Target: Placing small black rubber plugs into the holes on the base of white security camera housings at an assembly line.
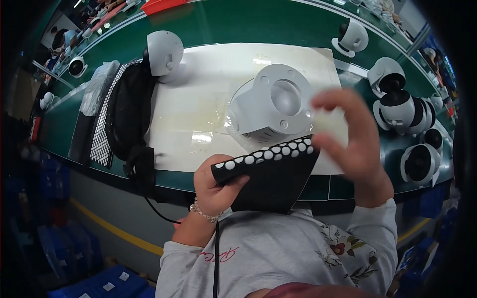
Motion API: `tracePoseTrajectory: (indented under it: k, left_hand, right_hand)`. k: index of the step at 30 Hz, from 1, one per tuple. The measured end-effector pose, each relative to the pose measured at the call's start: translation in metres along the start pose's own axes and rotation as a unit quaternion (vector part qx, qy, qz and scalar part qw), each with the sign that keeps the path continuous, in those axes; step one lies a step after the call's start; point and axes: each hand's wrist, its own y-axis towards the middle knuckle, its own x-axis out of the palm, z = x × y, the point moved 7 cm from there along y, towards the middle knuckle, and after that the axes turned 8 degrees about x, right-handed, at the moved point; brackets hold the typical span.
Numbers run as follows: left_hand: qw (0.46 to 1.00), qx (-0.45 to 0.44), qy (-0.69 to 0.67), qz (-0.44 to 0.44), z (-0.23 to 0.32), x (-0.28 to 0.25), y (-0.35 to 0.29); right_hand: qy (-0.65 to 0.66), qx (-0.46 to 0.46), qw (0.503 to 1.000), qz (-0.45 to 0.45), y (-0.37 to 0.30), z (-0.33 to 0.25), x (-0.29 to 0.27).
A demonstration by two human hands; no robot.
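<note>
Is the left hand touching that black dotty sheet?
Touching. The head view shows the left hand gripping the black sheet, thumb over its face.

This looks like a factory assembly floor or a production workshop: a long green counter [223,27] with metal edging carries many white camera-like units [248,111], much alike, spaced along both sides. Other people [71,37] are at the far upper left beside more work surfaces, and a red tray [161,5] sits at the top. Below, blue bins [134,288] flank a grey floor [134,213] marked with a yellow line [119,232].
</note>
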Motion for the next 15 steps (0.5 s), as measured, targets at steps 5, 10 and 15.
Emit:
tracePoseTrajectory:
  k: [5,10,15]
  left_hand:
    - [0.999,0.017,0.005,-0.045,0.012,0.021,0.012]
    - [0.997,0.043,0.043,-0.054,0.015,0.027,0.013]
    - [0.994,0.043,0.063,-0.075,0.008,0.029,0.011]
  right_hand:
    - [-0.010,-0.091,0.994,-0.054,-0.014,-0.035,0.033]
    - [-0.020,-0.104,0.991,-0.083,-0.015,-0.026,0.048]
    - [-0.054,-0.159,0.985,-0.037,-0.021,-0.026,0.050]
